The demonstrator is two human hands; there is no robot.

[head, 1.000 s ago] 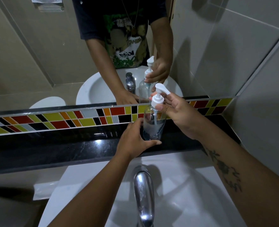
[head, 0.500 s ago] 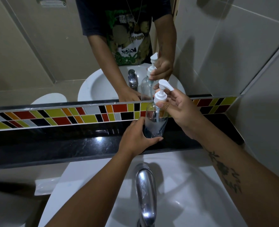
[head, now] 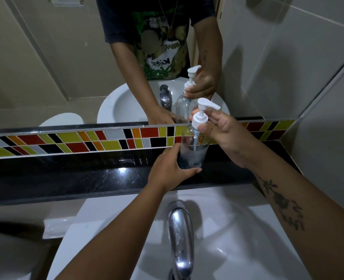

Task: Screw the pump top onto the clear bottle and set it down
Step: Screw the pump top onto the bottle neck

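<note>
On black ledge (head: 86,174), hands (head: 167,168) (head: 225,130) grip clear bottle (head: 193,152).

One clear bottle (head: 193,150), one pump top (head: 202,114), two hands, one faucet (head: 181,239), one sink (head: 238,239)

A single wide-angle camera, worn on the person's head, looks forward and steeply down over a white washbasin (head: 238,229) and chrome tap (head: 181,239) at the frame's bottom edge. Both forearms reach away from the lens, the left hand (head: 167,168) and right hand (head: 225,132) meeting near centre, close to the camera. Beyond them runs a black ledge (head: 66,174) and a coloured tile strip (head: 66,140). The upper half faces a wall mirror (head: 45,57), which returns the same basin and hands from the opposite side. Straight lines bow toward the edges.
</note>
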